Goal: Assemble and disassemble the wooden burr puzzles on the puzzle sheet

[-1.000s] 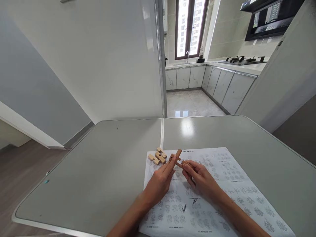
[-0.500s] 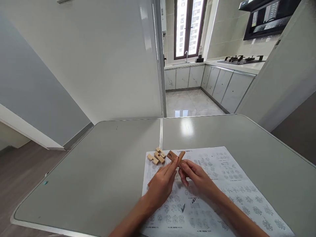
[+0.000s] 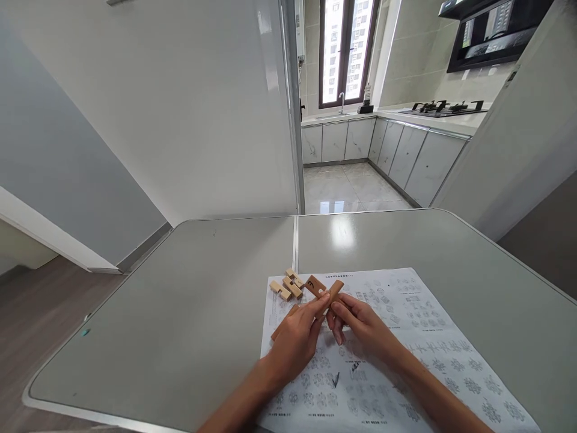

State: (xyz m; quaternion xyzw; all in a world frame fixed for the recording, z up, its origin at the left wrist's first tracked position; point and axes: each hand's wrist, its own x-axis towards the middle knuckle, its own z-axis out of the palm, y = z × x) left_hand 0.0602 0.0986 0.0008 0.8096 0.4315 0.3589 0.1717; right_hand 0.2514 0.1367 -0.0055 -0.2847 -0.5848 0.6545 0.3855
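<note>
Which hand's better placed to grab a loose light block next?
Left, likely: the left hand sits on the same side as the light blocks; the right hand would have to cross over the dark pieces both hands hold.

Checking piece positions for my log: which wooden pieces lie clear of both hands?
The pale cluster at the far-left corner of the sheet. The darker brown pieces sit at the fingertips of the left hand and right hand.
</note>
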